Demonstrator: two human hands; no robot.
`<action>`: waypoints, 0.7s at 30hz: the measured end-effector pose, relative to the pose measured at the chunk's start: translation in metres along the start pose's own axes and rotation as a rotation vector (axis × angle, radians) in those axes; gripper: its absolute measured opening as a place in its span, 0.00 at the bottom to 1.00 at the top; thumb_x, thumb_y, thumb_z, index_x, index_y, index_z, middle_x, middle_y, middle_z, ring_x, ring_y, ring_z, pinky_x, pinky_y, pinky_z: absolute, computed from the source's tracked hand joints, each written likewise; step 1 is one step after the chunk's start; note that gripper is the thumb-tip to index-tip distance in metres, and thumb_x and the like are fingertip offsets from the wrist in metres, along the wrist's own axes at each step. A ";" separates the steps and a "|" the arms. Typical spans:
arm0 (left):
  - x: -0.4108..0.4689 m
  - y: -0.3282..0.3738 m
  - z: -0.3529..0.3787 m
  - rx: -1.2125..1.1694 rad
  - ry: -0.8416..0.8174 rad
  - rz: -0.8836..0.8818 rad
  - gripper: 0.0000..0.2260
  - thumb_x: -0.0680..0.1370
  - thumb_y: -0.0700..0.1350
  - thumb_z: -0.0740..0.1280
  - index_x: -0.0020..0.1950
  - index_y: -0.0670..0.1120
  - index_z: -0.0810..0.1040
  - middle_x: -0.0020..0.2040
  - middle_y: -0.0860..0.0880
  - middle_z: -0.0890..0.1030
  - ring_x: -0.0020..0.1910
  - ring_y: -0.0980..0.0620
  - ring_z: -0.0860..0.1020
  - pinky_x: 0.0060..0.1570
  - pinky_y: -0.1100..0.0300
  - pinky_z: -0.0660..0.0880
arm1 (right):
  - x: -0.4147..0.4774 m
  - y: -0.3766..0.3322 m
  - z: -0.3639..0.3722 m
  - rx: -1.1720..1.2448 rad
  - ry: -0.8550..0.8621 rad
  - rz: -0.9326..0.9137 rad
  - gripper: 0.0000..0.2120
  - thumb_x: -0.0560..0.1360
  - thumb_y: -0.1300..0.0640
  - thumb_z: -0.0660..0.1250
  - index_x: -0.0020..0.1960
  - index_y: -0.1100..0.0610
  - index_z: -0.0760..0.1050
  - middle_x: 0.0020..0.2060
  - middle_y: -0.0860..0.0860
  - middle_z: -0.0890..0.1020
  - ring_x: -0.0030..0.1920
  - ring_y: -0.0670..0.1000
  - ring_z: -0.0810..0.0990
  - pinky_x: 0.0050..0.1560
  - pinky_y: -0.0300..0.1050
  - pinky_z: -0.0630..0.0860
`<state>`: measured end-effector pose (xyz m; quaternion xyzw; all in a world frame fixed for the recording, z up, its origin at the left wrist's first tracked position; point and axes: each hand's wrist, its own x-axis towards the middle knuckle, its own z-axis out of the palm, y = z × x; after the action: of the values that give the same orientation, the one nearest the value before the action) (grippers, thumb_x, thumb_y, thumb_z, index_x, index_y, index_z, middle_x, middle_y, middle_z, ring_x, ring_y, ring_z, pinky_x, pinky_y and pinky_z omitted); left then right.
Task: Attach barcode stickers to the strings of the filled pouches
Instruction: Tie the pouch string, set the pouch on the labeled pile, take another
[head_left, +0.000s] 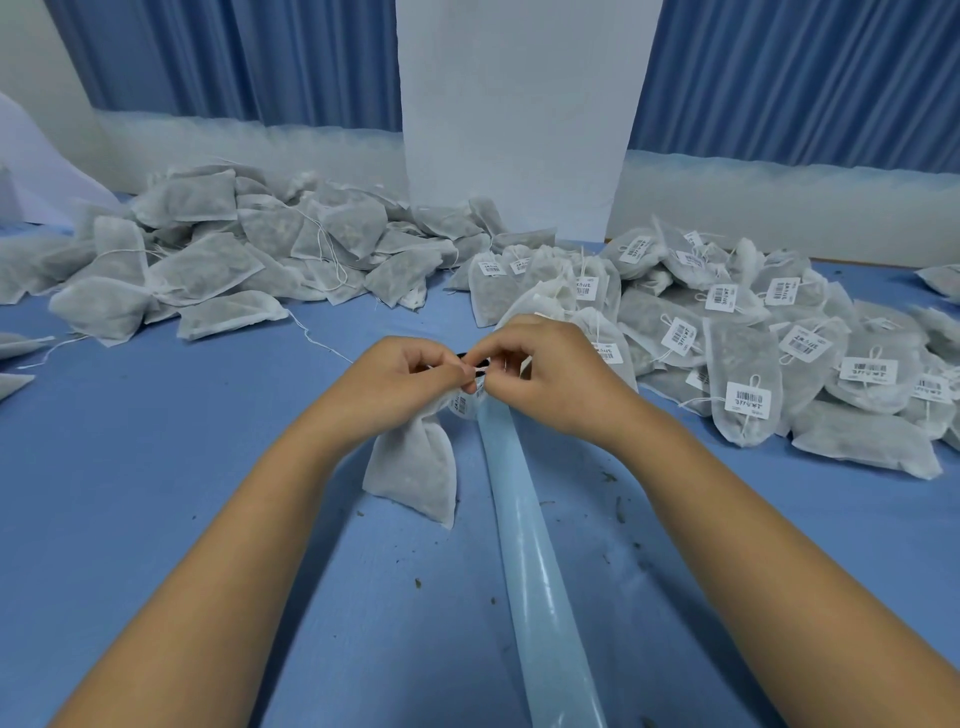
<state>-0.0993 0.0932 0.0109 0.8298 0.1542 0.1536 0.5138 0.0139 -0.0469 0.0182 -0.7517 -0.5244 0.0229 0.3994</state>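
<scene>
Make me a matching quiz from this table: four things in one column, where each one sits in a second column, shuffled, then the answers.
1 untagged pouches
2 tagged pouches
3 backing strip
4 pouch being tagged

A gripped at its neck by the left hand
B heaped at the far left
C heaped at the right
D runs down the middle toward the camera

Pairs: 1-B, 2-C, 3-D, 4-A

Pouch (413, 467) neck hidden under left fingers (439, 364), dark roll (464, 356), perhaps, mostly covered, backing strip (524, 545) cut by bottom edge
</scene>
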 end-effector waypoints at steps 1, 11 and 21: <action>0.000 0.000 0.000 0.009 -0.005 0.000 0.11 0.78 0.47 0.70 0.36 0.51 0.84 0.26 0.58 0.70 0.28 0.59 0.65 0.32 0.64 0.62 | 0.000 0.001 0.000 -0.008 0.000 0.006 0.10 0.72 0.65 0.67 0.45 0.53 0.83 0.40 0.48 0.78 0.38 0.44 0.75 0.40 0.29 0.70; 0.000 0.001 0.000 -0.116 -0.012 -0.005 0.09 0.75 0.47 0.73 0.44 0.41 0.80 0.34 0.49 0.84 0.30 0.56 0.75 0.34 0.65 0.72 | 0.003 0.003 0.000 0.199 -0.150 0.224 0.10 0.78 0.62 0.60 0.40 0.54 0.76 0.29 0.46 0.71 0.32 0.49 0.66 0.34 0.43 0.65; 0.000 0.003 -0.001 -0.142 0.019 0.004 0.10 0.79 0.41 0.68 0.38 0.49 0.82 0.31 0.54 0.79 0.33 0.58 0.74 0.35 0.69 0.69 | 0.004 0.005 -0.004 0.358 -0.024 0.256 0.07 0.74 0.62 0.68 0.40 0.54 0.83 0.32 0.53 0.78 0.30 0.45 0.72 0.31 0.35 0.70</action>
<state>-0.0997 0.0923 0.0144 0.7900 0.1462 0.1732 0.5697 0.0217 -0.0472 0.0193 -0.7288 -0.4170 0.1751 0.5140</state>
